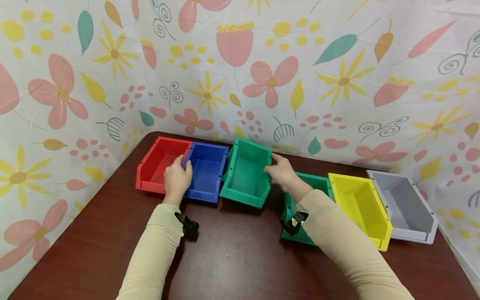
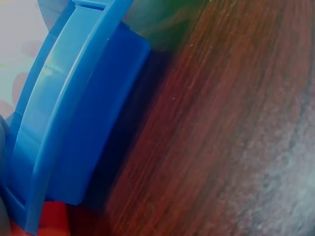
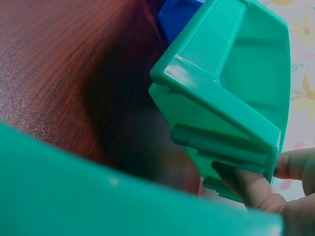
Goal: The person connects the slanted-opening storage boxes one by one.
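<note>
A green storage bin [image 1: 249, 171] is held at its right wall by my right hand [image 1: 283, 171], the thumb inside the rim and fingers outside. In the right wrist view the green bin [image 3: 206, 103] tilts, with a dark shadow on the table beneath. My left hand [image 1: 177, 178] grips the left rim of a blue bin [image 1: 205, 173], where it meets the red bin [image 1: 161, 160]. Seen from the left wrist, the blue bin [image 2: 93, 118] fills the left side, with a corner of the red bin [image 2: 54, 219] below; that hand is mostly out of frame.
Under the right forearm sits a second green bin [image 1: 309, 183]. A yellow bin [image 1: 361, 208] and a grey bin [image 1: 405, 204] stand right of it. All are on a dark brown wooden table [image 1: 225, 258]. Flower-patterned cloth [image 1: 270, 83] hangs behind the table.
</note>
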Action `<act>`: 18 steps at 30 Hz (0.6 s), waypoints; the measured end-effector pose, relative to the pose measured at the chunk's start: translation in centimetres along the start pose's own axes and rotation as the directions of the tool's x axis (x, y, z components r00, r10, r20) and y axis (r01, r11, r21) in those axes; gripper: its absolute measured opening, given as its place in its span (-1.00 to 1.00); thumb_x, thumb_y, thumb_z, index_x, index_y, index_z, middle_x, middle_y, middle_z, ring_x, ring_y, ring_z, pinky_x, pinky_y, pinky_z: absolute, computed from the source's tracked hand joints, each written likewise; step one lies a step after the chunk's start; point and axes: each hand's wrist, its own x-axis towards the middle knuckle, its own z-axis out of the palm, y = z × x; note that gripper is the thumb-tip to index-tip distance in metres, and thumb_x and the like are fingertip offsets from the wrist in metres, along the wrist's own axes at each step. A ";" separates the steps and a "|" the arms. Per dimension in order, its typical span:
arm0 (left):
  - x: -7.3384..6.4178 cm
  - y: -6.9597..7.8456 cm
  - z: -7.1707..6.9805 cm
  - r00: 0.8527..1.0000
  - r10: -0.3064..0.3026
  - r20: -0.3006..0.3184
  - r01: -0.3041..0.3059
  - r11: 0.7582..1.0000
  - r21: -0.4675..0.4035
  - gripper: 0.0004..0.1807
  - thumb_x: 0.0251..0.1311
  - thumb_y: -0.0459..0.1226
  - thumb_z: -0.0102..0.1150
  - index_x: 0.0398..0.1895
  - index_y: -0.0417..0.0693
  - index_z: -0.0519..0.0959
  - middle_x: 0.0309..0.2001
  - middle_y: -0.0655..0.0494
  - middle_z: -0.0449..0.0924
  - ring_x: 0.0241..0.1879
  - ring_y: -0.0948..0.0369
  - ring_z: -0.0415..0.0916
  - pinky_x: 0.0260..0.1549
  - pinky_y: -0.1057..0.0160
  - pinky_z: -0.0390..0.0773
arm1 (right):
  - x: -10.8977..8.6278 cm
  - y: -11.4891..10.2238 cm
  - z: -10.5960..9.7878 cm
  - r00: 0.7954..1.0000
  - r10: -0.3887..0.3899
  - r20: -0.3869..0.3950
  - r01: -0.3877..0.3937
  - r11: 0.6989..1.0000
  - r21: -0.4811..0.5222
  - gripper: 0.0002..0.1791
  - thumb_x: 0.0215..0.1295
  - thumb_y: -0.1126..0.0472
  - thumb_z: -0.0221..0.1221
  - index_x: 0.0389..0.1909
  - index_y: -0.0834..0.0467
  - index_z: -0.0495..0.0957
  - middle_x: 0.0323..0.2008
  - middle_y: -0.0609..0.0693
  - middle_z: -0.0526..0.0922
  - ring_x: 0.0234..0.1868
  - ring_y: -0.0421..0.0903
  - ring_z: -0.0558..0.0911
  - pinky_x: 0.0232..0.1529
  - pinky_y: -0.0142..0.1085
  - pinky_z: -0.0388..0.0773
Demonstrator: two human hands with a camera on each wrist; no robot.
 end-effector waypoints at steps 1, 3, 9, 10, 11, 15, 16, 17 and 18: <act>0.0 0.0 0.0 1.000 0.001 -0.001 -0.001 1.000 0.001 -0.48 0.34 -0.10 -0.05 0.27 -0.22 0.39 0.07 -0.26 0.56 -0.07 -0.20 0.58 -0.03 -0.10 0.54 | 0.0 0.0 0.0 1.000 -0.002 0.002 0.002 1.000 -0.003 -0.22 0.33 0.33 -0.05 0.50 0.11 -0.17 -0.47 0.00 0.65 -0.50 -0.19 0.54 -0.36 -0.31 0.54; -0.1 0.1 0.0 1.000 0.003 -0.003 -0.003 1.000 0.003 -0.48 0.34 -0.10 -0.06 0.26 -0.22 0.39 0.07 -0.27 0.56 -0.07 -0.20 0.58 -0.04 -0.10 0.54 | -0.1 -0.2 -0.1 1.000 0.002 0.001 -0.002 1.000 -0.006 -0.22 0.33 0.33 -0.03 0.50 0.11 -0.16 -0.41 0.04 0.65 -0.58 -0.19 0.50 -0.40 -0.32 0.52; -0.2 0.2 0.0 1.000 0.010 -0.003 -0.010 1.000 0.010 -0.47 0.35 -0.10 -0.06 0.26 -0.23 0.39 0.08 -0.27 0.55 -0.07 -0.20 0.58 -0.02 -0.10 0.54 | -0.2 -0.9 -0.4 1.000 0.013 0.003 -0.013 0.998 -0.065 -0.22 0.35 0.31 -0.03 0.51 0.10 -0.18 0.37 0.19 0.25 -0.53 -0.13 0.52 -0.38 -0.31 0.52; -0.2 0.2 0.0 1.000 0.009 -0.002 -0.009 1.000 0.011 -0.47 0.35 -0.10 -0.06 0.27 -0.22 0.39 0.08 -0.26 0.55 -0.07 -0.19 0.58 -0.02 -0.09 0.54 | -0.2 -1.0 -0.4 1.000 0.015 0.001 -0.014 0.997 -0.077 -0.22 0.35 0.30 -0.03 0.51 0.09 -0.17 0.36 0.22 0.26 -0.54 -0.13 0.51 -0.37 -0.31 0.52; -0.2 0.2 0.0 1.000 0.011 -0.004 -0.011 1.000 0.012 -0.47 0.34 -0.09 -0.06 0.26 -0.22 0.39 0.08 -0.26 0.55 -0.07 -0.19 0.58 -0.03 -0.09 0.54 | -0.2 -1.1 -0.5 1.000 0.016 -0.001 -0.016 0.996 -0.089 -0.22 0.35 0.30 -0.03 0.51 0.09 -0.17 0.36 0.23 0.27 -0.56 -0.13 0.50 -0.36 -0.31 0.52; -0.2 0.2 0.1 1.000 0.019 -0.011 -0.018 1.000 0.016 -0.48 0.34 -0.10 -0.04 0.26 -0.22 0.40 0.07 -0.25 0.57 -0.09 -0.18 0.59 -0.05 -0.09 0.55 | -0.3 -2.1 -0.7 1.000 0.025 0.008 -0.024 0.990 -0.139 -0.22 0.35 0.29 -0.04 0.50 0.13 -0.18 0.33 0.26 0.30 -0.78 -0.21 0.23 -0.39 -0.28 0.46; -0.3 0.2 0.1 1.000 0.021 -0.012 -0.021 1.000 0.014 -0.48 0.33 -0.10 -0.04 0.25 -0.22 0.40 0.07 -0.26 0.57 -0.09 -0.18 0.59 -0.05 -0.09 0.55 | -0.2 -2.5 -0.7 1.000 0.025 0.010 -0.023 0.988 -0.151 -0.23 0.34 0.29 -0.04 0.50 0.14 -0.17 0.33 0.27 0.30 -0.78 -0.20 0.24 -0.38 -0.27 0.49; -0.3 0.2 0.1 1.000 0.024 -0.012 -0.024 1.000 0.014 -0.48 0.33 -0.10 -0.04 0.25 -0.22 0.40 0.06 -0.26 0.57 -0.09 -0.18 0.59 -0.05 -0.09 0.56 | -0.2 -2.9 -0.7 1.000 0.022 0.013 -0.020 0.986 -0.166 -0.23 0.34 0.29 -0.04 0.50 0.16 -0.18 0.38 0.24 0.23 -0.76 -0.20 0.28 -0.34 -0.26 0.50; -0.3 0.2 0.1 1.000 0.027 -0.011 -0.027 1.000 0.014 -0.48 0.34 -0.10 -0.04 0.25 -0.23 0.40 0.07 -0.26 0.56 -0.09 -0.18 0.59 -0.05 -0.09 0.56 | -0.2 -3.3 -0.7 1.000 0.017 0.014 -0.014 0.984 -0.179 -0.23 0.34 0.28 -0.04 0.49 0.18 -0.17 0.42 0.22 0.16 -0.75 -0.19 0.29 -0.32 -0.25 0.52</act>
